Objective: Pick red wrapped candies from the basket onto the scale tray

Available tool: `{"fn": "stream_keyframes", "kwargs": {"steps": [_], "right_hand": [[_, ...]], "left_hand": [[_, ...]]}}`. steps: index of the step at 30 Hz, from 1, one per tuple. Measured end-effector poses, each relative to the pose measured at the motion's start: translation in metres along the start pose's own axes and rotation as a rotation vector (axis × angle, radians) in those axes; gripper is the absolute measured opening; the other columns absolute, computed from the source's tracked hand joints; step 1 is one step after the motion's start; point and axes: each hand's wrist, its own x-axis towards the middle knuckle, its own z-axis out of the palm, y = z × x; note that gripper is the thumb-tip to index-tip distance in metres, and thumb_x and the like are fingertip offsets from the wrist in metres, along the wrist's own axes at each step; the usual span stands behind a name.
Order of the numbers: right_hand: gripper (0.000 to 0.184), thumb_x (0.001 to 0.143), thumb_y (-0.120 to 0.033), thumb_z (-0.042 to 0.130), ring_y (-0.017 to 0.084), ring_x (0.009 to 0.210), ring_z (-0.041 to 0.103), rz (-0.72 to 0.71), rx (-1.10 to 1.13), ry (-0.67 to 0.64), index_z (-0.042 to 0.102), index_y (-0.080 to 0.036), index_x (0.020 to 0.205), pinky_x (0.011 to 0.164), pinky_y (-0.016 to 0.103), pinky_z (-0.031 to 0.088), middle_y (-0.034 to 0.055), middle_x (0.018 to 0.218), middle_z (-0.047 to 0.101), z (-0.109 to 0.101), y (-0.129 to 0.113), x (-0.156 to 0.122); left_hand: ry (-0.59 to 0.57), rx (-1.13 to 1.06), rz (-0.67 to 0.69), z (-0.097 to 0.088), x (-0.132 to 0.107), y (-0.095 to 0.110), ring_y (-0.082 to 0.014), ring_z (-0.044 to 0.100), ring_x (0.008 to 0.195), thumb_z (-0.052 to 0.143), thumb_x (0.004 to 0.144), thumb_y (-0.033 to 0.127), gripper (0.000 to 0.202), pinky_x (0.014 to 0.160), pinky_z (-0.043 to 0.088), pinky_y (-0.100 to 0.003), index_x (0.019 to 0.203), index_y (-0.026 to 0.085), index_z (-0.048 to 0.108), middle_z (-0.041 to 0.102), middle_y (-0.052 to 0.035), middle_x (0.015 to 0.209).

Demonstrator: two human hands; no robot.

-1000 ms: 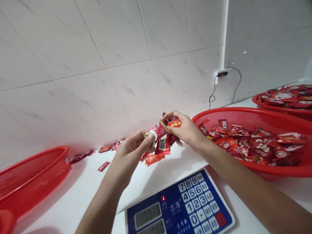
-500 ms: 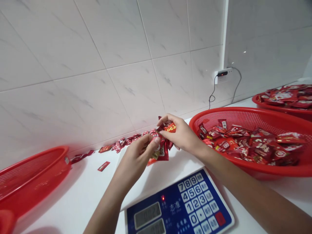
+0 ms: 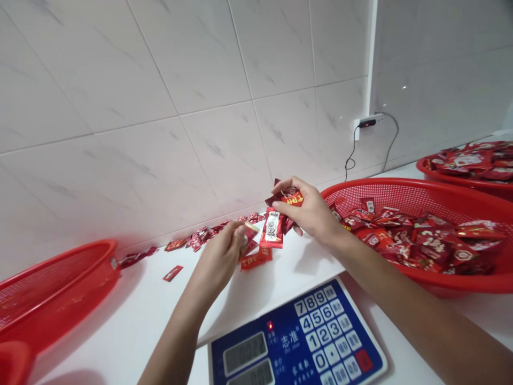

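Note:
My right hand (image 3: pixel 310 211) is closed round a bunch of red candy packets (image 3: pixel 276 224) and holds them above the white scale platform (image 3: pixel 288 267). My left hand (image 3: pixel 222 256) is lower and to the left, its fingers pinched on a red packet (image 3: pixel 248 235) close to the platform. Another red and orange packet (image 3: pixel 255 259) lies on the platform beside that hand. The scale's blue keypad panel (image 3: pixel 296 342) with its displays faces me at the bottom.
A red basket (image 3: pixel 420 195) with many red packets stands at the right; a second one (image 3: pixel 465 174) sits behind it. Another red basket (image 3: pixel 52 291) is at the left. Loose packets (image 3: pixel 200 238) line the tiled wall. A cable hangs from a wall socket (image 3: pixel 366 124).
My left hand has taken a packet from the bunch and moved down and left toward the platform. My right hand has lifted slightly to the right with the remaining packets.

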Motion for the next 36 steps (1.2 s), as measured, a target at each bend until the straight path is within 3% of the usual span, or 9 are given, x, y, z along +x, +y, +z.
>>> {"fn": "stream_keyframes", "kwargs": {"steps": [5,8,12,16,20,25,31,34,36], "right_hand": [[0.015,0.079,-0.016,0.063,0.005,0.04,0.048,0.001,0.047,-0.022,0.055,-0.02,0.091,0.027,0.019,0.031,0.0016,0.088,0.065,0.001,0.0,0.0],[0.017,0.078,-0.017,0.065,0.005,0.043,0.049,-0.01,0.097,-0.046,0.055,-0.021,0.091,0.027,0.018,0.032,0.0007,0.089,0.064,0.003,0.0,-0.002],[0.017,0.078,-0.019,0.066,0.004,0.044,0.048,-0.015,0.135,-0.076,0.056,-0.021,0.091,0.028,0.017,0.034,-0.0012,0.088,0.063,0.006,-0.001,-0.005],[0.017,0.078,-0.018,0.065,0.006,0.051,0.053,-0.043,0.086,-0.094,0.056,-0.022,0.092,0.032,0.016,0.034,-0.0005,0.091,0.064,0.01,-0.001,-0.007],[0.013,0.079,-0.02,0.063,0.008,0.061,0.059,-0.082,0.074,-0.082,0.058,-0.022,0.091,0.036,0.014,0.036,0.0009,0.094,0.064,0.012,0.0,-0.008],[0.013,0.079,-0.018,0.061,0.005,0.045,0.051,-0.034,0.139,-0.033,0.057,-0.022,0.091,0.027,0.016,0.031,-0.0004,0.093,0.063,0.006,-0.001,-0.005],[0.015,0.076,-0.016,0.062,0.002,0.041,0.046,-0.026,0.118,0.009,0.058,-0.021,0.09,0.025,0.016,0.029,0.001,0.099,0.064,0.002,-0.001,-0.002],[0.015,0.077,-0.015,0.061,0.003,0.041,0.046,-0.005,0.104,0.005,0.057,-0.021,0.09,0.026,0.016,0.029,0.0011,0.093,0.064,0.001,-0.001,-0.002],[0.015,0.077,-0.015,0.061,0.003,0.042,0.046,0.002,0.099,-0.004,0.058,-0.021,0.09,0.026,0.016,0.03,0.0012,0.093,0.064,0.001,-0.001,-0.002]], "left_hand": [[0.052,0.102,0.096,-0.006,-0.008,0.015,-0.0294,0.062,0.091,0.04,0.09,0.054,0.043,0.074,0.044,-0.037,0.09,0.021,0.067,0.07,-0.0091,0.091],[-0.045,-0.14,0.088,-0.008,-0.014,0.026,-0.0244,0.062,0.082,0.046,0.088,0.059,0.043,0.069,0.045,-0.032,0.089,0.021,0.066,0.069,-0.0053,0.083],[-0.134,-0.459,0.007,-0.002,-0.015,0.026,-0.0199,0.062,0.081,0.072,0.076,0.05,0.037,0.069,0.047,-0.029,0.092,0.018,0.063,0.067,-0.0046,0.084],[-0.214,-0.601,-0.059,0.005,-0.013,0.023,-0.0152,0.055,0.066,0.067,0.081,0.051,0.038,0.057,0.04,-0.025,0.096,0.017,0.058,0.06,-0.0017,0.071],[-0.169,-0.562,-0.003,0.006,-0.011,0.022,-0.0131,0.051,0.062,0.071,0.077,0.051,0.039,0.054,0.037,-0.024,0.089,0.017,0.056,0.057,-0.0003,0.069],[-0.026,-0.568,0.073,0.003,-0.012,0.018,-0.0143,0.055,0.07,0.072,0.078,0.045,0.033,0.062,0.045,-0.026,0.087,0.02,0.053,0.056,0.0012,0.072],[-0.034,-0.52,0.083,-0.001,-0.009,0.014,-0.0185,0.063,0.076,0.071,0.079,0.043,0.028,0.071,0.05,-0.031,0.092,0.022,0.058,0.061,0.0007,0.073],[-0.081,-0.38,0.121,-0.006,-0.007,0.012,-0.0232,0.065,0.092,0.074,0.075,0.041,0.024,0.083,0.05,-0.036,0.089,0.023,0.067,0.068,-0.0042,0.092],[-0.026,-0.189,0.165,-0.009,-0.005,0.011,-0.0238,0.063,0.094,0.074,0.074,0.042,0.02,0.082,0.048,-0.036,0.083,0.025,0.072,0.067,-0.0042,0.095]]}}
